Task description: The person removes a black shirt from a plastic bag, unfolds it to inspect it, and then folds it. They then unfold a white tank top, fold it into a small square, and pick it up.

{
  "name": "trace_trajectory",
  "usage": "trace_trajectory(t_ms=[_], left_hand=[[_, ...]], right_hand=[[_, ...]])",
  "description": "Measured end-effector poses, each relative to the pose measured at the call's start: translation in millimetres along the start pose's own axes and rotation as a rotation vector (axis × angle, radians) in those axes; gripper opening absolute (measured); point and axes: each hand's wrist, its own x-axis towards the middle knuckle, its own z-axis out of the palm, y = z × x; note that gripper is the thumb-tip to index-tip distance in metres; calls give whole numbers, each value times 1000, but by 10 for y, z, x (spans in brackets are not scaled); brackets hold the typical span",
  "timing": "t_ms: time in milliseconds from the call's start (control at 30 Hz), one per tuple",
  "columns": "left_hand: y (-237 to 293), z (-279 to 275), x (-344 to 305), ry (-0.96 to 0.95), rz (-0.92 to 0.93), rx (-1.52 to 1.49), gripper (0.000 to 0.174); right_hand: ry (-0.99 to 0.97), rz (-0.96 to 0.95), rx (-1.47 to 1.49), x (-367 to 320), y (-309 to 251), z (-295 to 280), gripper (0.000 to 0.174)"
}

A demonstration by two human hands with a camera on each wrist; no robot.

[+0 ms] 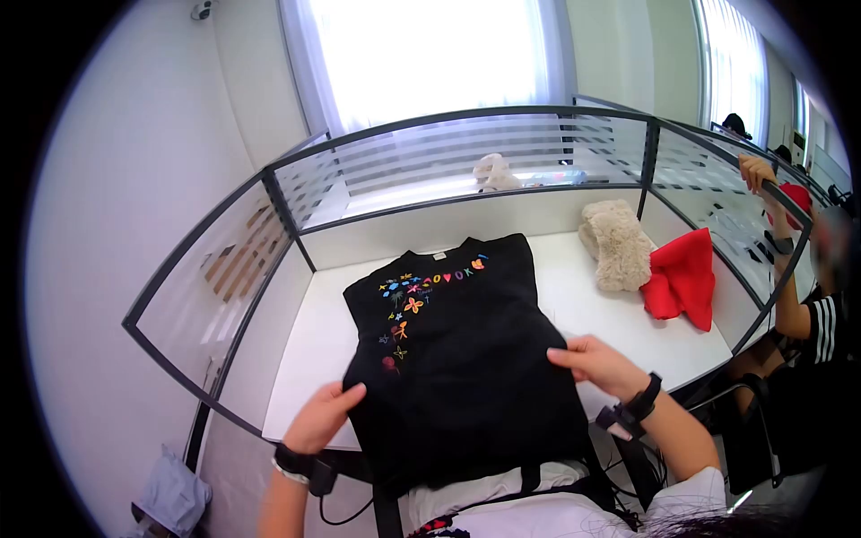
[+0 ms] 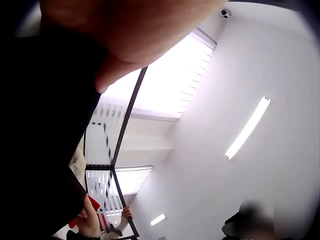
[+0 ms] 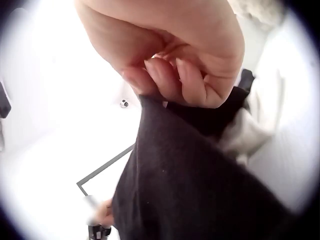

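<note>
Shirt, black, is pinched at opposite sides by left grip and right grip (thumbs uppermost).

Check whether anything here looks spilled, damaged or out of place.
Nothing looks spilled or damaged. The black fabric top with colourful motifs extends past the front of the white desk, but the left hand and right hand hold its sides, so that seems deliberate. The crumpled red cloth beside the fluffy beige bundle looks untidy at most.

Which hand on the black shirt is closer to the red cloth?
Right. The right hand grips the black shirt to the near left of the red cloth; the left hand grips the shirt's opposite side, farther left.
</note>
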Motion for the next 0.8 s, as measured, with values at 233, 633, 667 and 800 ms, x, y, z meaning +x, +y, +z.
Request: trace_trajectory(t_ms=[233, 633, 667, 800], left_hand=[[1098, -469, 799, 29, 335, 341, 33], [1385, -366, 1119, 78, 573, 7, 34], [1115, -366, 976, 94, 521, -6, 36], [39, -284, 304, 226, 133, -7, 34]], right_hand=[[-168, -202, 135, 671, -1173, -499, 27], [-26, -245, 406, 1153, -1382, -480, 45], [-75, -226, 419, 1040, -1102, -467, 44], [-26, 37, 359, 494, -106, -396, 37]])
